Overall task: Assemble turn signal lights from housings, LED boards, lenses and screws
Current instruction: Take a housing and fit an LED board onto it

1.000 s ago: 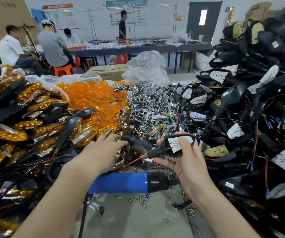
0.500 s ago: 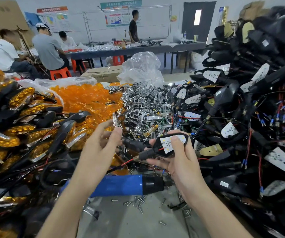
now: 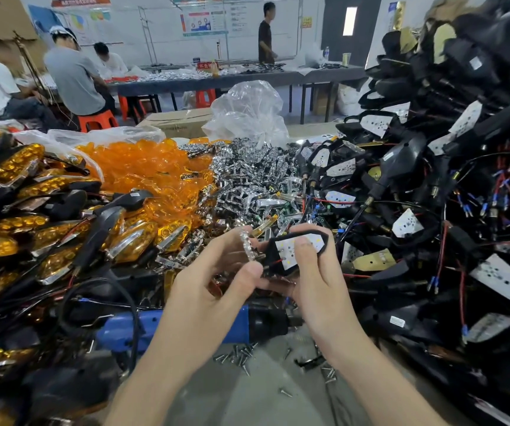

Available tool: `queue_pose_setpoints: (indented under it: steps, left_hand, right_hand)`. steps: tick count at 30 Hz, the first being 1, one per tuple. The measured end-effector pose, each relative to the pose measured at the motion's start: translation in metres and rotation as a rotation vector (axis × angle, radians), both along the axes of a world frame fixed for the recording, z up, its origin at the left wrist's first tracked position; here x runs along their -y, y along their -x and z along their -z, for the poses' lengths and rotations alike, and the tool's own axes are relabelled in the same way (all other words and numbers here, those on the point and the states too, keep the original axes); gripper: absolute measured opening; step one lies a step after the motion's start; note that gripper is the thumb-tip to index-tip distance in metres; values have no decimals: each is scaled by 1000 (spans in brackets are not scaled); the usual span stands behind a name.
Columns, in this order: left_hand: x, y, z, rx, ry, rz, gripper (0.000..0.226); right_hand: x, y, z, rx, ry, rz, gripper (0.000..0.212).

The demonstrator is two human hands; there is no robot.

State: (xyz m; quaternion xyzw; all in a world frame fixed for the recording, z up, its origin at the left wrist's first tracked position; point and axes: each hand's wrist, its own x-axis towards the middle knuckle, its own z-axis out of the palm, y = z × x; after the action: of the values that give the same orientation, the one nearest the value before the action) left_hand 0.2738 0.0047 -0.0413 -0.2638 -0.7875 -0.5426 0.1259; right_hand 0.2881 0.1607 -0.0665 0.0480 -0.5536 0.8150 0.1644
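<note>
1. Far left, a heap of finished lights (image 3: 17, 238) with amber lenses and black housings covers the bench, their black wires trailing toward the middle.
2. Behind and to the right of that heap lies a pile of loose orange lenses (image 3: 146, 170).
3. A blue power screwdriver (image 3: 143, 330) lies on its side across the bench, passing under both forearms, with its black nose pointing right.
4. The left hand (image 3: 210, 290) pinches a small chrome reflector (image 3: 247, 245) between thumb and fingertips, holding it on edge just beside the housing.
5. Beyond the hands lies a mound of chrome reflectors (image 3: 247, 176).
6. Loose screws (image 3: 238, 358) are scattered on the grey benchtop (image 3: 247, 401) between the wrists.
7. The right hand (image 3: 315, 281) grips a black housing (image 3: 278, 250) with a white LED board (image 3: 290, 250) seated in it; the thumb presses on the board's face and the fingers wrap behind. A red wire runs from its left end.
8. On the right rises a tall stack of black housings with boards (image 3: 432, 186) and tangled red, blue and black wires.
</note>
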Motion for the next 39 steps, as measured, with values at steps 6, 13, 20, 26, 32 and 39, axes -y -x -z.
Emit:
queue_pose_setpoints:
  steps: [6, 13, 20, 26, 32, 39]
  left_hand:
    - [6, 2, 8, -58, 84, 10, 43]
    - [1, 2, 12, -170, 111, -44, 43]
    - [-1, 4, 18, -160, 56, -54, 39]
    - [-2, 5, 22, -129, 26, -51, 40]
    - [-9, 3, 22, -219, 87, -101, 40]
    - [-17, 1, 25, -240, 108, -120, 37]
  right_hand:
    - [3, -6, -2, -61, -91, 10, 17]
    - [9, -9, 1, -124, -318, 171, 15]
    - [11, -7, 1, -68, -259, 117, 17]
    - [11, -8, 0, -22, -273, 157, 24]
    - [10, -9, -2, -37, -362, 186, 14]
    - [11, -11, -1, -94, -450, 217, 14]
